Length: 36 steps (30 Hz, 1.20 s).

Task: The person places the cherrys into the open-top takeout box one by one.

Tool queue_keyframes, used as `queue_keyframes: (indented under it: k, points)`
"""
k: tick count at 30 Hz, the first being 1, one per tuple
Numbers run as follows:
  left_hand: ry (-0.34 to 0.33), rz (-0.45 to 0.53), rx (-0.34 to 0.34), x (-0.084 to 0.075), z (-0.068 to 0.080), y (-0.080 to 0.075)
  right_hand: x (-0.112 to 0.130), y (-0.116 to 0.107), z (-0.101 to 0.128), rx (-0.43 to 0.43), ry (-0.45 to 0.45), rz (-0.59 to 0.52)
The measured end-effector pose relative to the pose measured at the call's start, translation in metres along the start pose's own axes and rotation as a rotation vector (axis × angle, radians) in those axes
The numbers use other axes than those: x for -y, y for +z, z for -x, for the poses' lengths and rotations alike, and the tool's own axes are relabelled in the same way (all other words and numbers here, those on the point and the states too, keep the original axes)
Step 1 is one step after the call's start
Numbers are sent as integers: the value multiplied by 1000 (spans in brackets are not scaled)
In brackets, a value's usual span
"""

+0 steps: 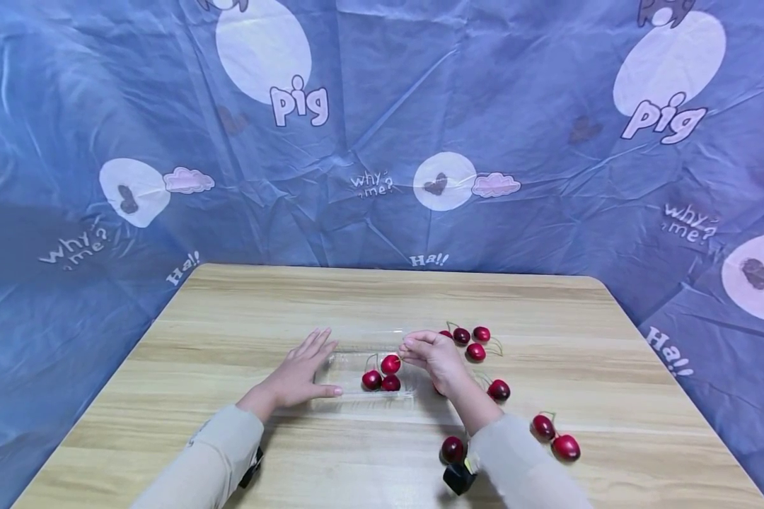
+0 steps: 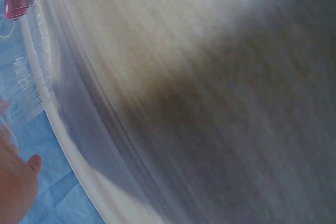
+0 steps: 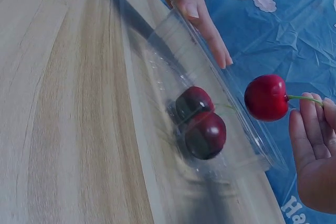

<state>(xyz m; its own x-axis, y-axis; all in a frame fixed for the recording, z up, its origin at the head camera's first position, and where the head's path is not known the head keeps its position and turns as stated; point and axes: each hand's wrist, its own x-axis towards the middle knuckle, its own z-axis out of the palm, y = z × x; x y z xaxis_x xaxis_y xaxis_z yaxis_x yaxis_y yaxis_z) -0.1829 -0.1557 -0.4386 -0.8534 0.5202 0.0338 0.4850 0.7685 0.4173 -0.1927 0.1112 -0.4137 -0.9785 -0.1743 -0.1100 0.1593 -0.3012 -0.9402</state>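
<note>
Wooden table point(image 1: 242, 318), backed and flanked by a blue printed cloth point(image 1: 382, 106). At the table's middle, a clear plastic tray point(image 1: 350, 367), lying flat, with two dark red cherries point(image 3: 202, 124) inside, touching each other near its right end.

Left hand point(image 1: 302, 371) at the tray's left end: fingers straight and spread, flat against the tray's edge, thumb along the near side; nothing gripped.

Right hand point(image 1: 436, 357) at the tray's right end: fingertips pinched on the green stem of a single red cherry point(image 1: 391, 364), held just above the tray and close over the two cherries inside.

Loose cherries on the table to the right of the tray: a cluster of three point(image 1: 471, 341) just behind the right hand, one point(image 1: 499, 389) beside the right wrist, a pair point(image 1: 555, 438) nearer the front edge, and one point(image 1: 452, 449) close to the right sleeve point(image 1: 522, 466).

Left wrist view blurred; only the tray's ribbed wall and part of the hand discernible.
</note>
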Motion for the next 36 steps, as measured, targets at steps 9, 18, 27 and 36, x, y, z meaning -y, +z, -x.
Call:
queue_keyframes:
  k: [9,18,27,36]
  points:
    - [-7,3,7,1,0,2,-8,12,-4,-7,31,-19]
    - [-9,3,1,2,-1,2,-9,26,-11,-64,70,50]
    - [-7,2,6,1,-1,0,-21,33,-24,4,0,93]
    - [-17,12,7,1,-1,-2,-18,51,-26,-48,95,113]
